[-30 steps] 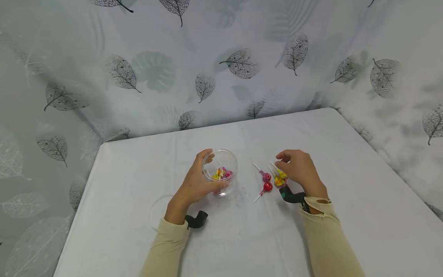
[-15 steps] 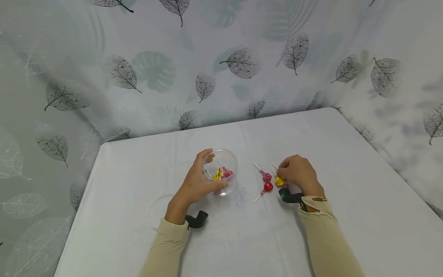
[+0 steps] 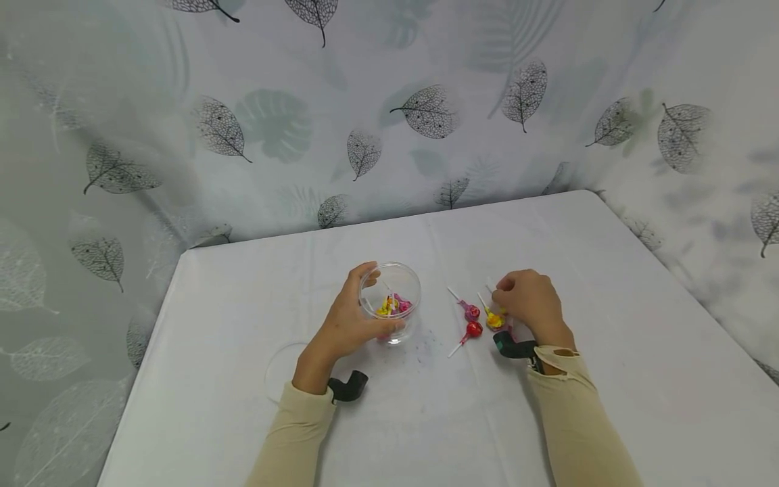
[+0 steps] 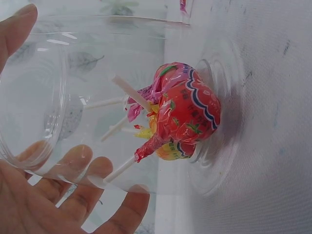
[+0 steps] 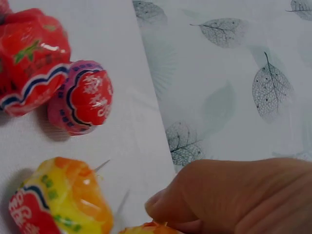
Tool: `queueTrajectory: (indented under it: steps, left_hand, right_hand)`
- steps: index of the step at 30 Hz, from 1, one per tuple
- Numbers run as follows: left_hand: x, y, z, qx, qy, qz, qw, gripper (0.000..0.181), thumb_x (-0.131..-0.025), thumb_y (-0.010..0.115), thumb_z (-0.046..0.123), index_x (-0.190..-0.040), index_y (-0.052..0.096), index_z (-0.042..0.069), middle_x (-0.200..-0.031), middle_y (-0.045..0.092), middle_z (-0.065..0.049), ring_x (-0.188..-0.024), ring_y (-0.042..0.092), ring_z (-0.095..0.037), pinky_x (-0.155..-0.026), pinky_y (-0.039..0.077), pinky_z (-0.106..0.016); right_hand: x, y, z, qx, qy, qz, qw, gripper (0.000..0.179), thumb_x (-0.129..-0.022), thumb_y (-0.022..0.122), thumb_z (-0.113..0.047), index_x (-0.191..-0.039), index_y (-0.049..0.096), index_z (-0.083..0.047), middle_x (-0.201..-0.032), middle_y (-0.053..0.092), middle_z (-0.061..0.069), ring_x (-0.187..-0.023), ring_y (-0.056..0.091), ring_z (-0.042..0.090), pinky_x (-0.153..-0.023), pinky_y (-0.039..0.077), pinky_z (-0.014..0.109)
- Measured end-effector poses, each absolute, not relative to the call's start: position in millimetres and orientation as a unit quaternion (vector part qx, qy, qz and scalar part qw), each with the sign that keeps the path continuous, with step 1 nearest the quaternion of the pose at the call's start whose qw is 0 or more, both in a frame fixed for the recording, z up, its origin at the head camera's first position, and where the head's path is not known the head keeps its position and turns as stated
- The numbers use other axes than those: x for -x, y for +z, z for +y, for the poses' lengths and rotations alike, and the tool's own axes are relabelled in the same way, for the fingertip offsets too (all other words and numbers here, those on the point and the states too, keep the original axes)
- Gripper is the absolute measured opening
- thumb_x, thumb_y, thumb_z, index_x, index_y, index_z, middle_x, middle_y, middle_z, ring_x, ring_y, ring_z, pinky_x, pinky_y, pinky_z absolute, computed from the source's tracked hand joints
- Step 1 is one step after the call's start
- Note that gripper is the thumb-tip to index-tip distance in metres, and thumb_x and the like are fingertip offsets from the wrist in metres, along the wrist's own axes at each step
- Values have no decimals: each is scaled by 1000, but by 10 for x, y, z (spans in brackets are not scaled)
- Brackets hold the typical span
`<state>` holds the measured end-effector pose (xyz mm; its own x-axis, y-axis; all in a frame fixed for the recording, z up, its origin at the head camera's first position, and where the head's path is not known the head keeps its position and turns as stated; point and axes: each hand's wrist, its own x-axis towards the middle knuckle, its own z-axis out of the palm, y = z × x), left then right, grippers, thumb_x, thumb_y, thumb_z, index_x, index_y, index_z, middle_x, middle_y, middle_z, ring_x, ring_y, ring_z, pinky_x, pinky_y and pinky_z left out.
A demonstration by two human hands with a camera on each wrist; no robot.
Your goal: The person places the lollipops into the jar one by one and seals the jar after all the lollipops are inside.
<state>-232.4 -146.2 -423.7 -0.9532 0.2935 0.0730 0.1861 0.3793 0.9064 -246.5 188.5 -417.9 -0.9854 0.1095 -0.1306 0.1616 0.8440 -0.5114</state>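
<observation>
My left hand (image 3: 349,318) grips a clear plastic cup (image 3: 389,277) by its side, thumb and fingers around the wall. The left wrist view shows several wrapped lollipops (image 4: 187,109) at its bottom, their white sticks towards the mouth. To the right, my right hand (image 3: 532,304) pinches a yellow lollipop (image 5: 148,228), mostly hidden under the fingers; its white stick pokes out beyond the fingertips. Just left of that hand lies another yellow lollipop (image 3: 495,320). Farther left are a purple-pink lollipop (image 3: 471,312) and a red lollipop (image 3: 473,329).
A white cloth covers the table (image 3: 414,419). One pinkish lollipop (image 3: 511,329) is partly hidden behind the right wrist's black camera mount (image 3: 514,346). A faint clear ring (image 3: 270,368) lies left of the left wrist. Leaf-print curtains (image 3: 274,189) hang behind the table and at both sides.
My right hand has come down onto the yellow lollipops, closed its fingers on one and shifted it slightly right, away from the other. The left hand and cup have stayed in place.
</observation>
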Motion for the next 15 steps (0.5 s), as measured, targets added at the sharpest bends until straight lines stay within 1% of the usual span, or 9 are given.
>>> queueTrajectory:
  steps: [3, 6, 9, 13, 15]
  left_hand:
    - [2326, -4242, -1463, -144, 539, 828, 50, 109, -74, 95, 33, -159, 30, 23, -159, 45, -9, -146, 40, -27, -116, 30, -64]
    - [2330, -4244, -1460, -144, 538, 829, 50, 109, -73, 96, 33, -159, 30, 24, -158, 46, -8, -146, 41, -28, -116, 30, -64]
    - [2331, -4245, -1459, -147, 537, 829, 48, 109, -73, 96, 32, -159, 29, 24, -158, 46, -7, -146, 41, -28, -117, 30, -64]
    - [2331, -4248, -1460, -147, 536, 830, 46, 109, -73, 96, 33, -159, 30, 23, -158, 46, -8, -146, 41, -28, -117, 29, -64]
    - [2331, -4247, -1459, -145, 536, 831, 46, 109, -73, 96, 33, -159, 30, 25, -158, 46, -8, -146, 40, -28, -117, 29, -64]
  right_hand:
    - [2448, -4159, 1879, -69, -283, 956, 19, 26, -95, 70, -22, -107, 76, 1, -93, 75, 16, -84, 63, 32, -73, 52, 41]
    - [2426, -4140, 1870, -68, -294, 953, -11, 28, -94, 70, -21, -110, 75, 1, -96, 75, 19, -82, 65, 31, -68, 51, 37]
    - [2412, -4124, 1870, -65, -308, 948, -39, 27, -94, 70, -19, -113, 74, 1, -100, 74, 20, -84, 66, 32, -64, 51, 32]
    - [2402, -4090, 1865, -61, -329, 940, -67, 20, -94, 71, -15, -107, 74, 0, -98, 75, 20, -87, 65, 33, -61, 51, 30]
    - [2396, -4071, 1861, -60, -335, 937, -74, 16, -94, 71, -14, -103, 74, -1, -96, 75, 20, -88, 64, 34, -61, 50, 29]
